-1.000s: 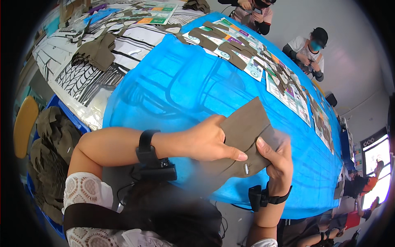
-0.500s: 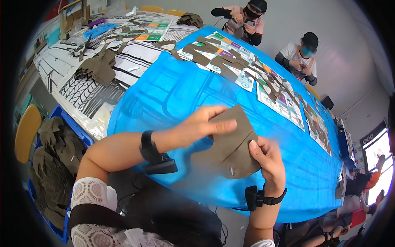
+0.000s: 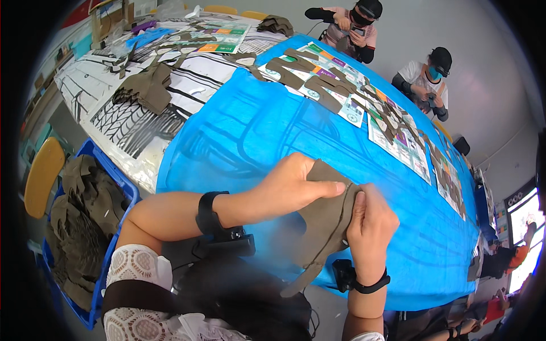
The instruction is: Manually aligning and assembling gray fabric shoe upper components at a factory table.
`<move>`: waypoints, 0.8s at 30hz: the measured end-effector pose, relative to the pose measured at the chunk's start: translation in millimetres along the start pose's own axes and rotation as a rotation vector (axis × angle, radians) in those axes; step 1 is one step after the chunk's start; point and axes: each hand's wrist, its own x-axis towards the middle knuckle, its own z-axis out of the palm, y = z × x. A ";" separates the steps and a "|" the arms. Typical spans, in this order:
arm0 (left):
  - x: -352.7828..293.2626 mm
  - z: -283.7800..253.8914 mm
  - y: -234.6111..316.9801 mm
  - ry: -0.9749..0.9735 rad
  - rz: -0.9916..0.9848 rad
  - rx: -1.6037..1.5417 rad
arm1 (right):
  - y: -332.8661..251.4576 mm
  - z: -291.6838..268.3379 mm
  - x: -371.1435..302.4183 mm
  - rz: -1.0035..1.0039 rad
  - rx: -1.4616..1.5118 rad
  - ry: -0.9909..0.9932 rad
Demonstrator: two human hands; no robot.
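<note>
A flat olive-brown piece of fabric or thin leather (image 3: 327, 219) is held in the air above the near edge of the blue-covered table (image 3: 227, 150). My left hand (image 3: 298, 184) pinches its upper edge, thumb on top. Close beside it, my right hand (image 3: 371, 221) grips the right edge, thumb lying along the piece and the other fingers behind. A line, like a seam or folded edge, runs down the piece between both hands. Its lower end narrows to a strip and hangs over my lap. Black straps with small devices circle both wrists.
At the left, a blue crate (image 3: 128, 181) full of similar brown pieces stands beside a yellow chair (image 3: 44, 173). A brown stack (image 3: 147, 90) lies on the patterned white cover. Printed sheets (image 3: 354, 112) with brown pieces line the far side, where two people work.
My hands have come closer together on the piece. The right hand has turned over its edge, and the piece has swung round so its narrow end points downward.
</note>
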 end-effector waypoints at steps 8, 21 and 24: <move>-2.5 7.1 0.6 0.171 0.144 0.094 | 5.4 9.6 -0.1 -0.051 -0.097 0.146; -4.6 2.7 24.5 0.181 0.501 0.225 | 9.8 -22.1 5.8 0.053 0.516 0.024; -1.9 -16.0 33.4 0.101 0.611 0.285 | -2.1 -22.3 2.8 -0.016 0.480 0.044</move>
